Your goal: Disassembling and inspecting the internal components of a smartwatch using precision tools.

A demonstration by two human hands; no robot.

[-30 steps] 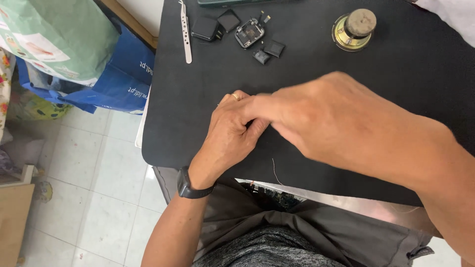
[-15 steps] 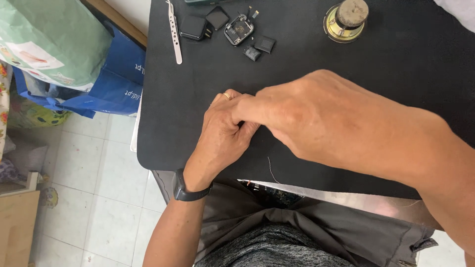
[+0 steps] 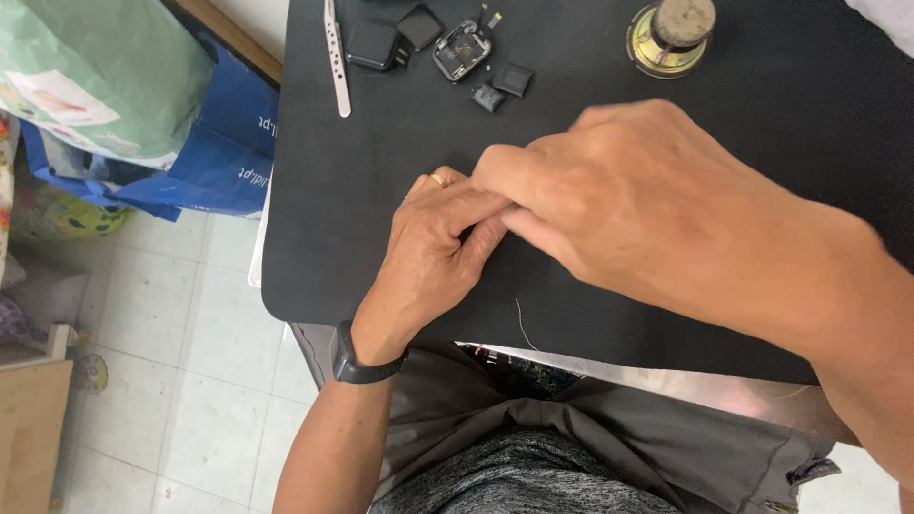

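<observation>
My left hand (image 3: 433, 257) rests on the black mat (image 3: 362, 190) with its fingers curled inward; it has a ring on one finger and a black band (image 3: 354, 362) on the wrist. My right hand (image 3: 628, 200) reaches in from the right. Its fingertips press against the left hand's curled fingers. Whatever lies between the two hands is hidden. A thin pale wire (image 3: 522, 324) lies on the mat just below them.
At the mat's far edge lie metal tweezers (image 3: 335, 57), several small black parts (image 3: 376, 43), an opened square device (image 3: 461, 49) and a small round brass-coloured speaker (image 3: 671, 36). Left of the table, a blue bag (image 3: 214, 143) and a green bag (image 3: 105, 76) stand on the tiled floor.
The hands have stayed pressed together in about the same pose. The view has shifted slightly, so the table and hands sit a little differently in the frame.
</observation>
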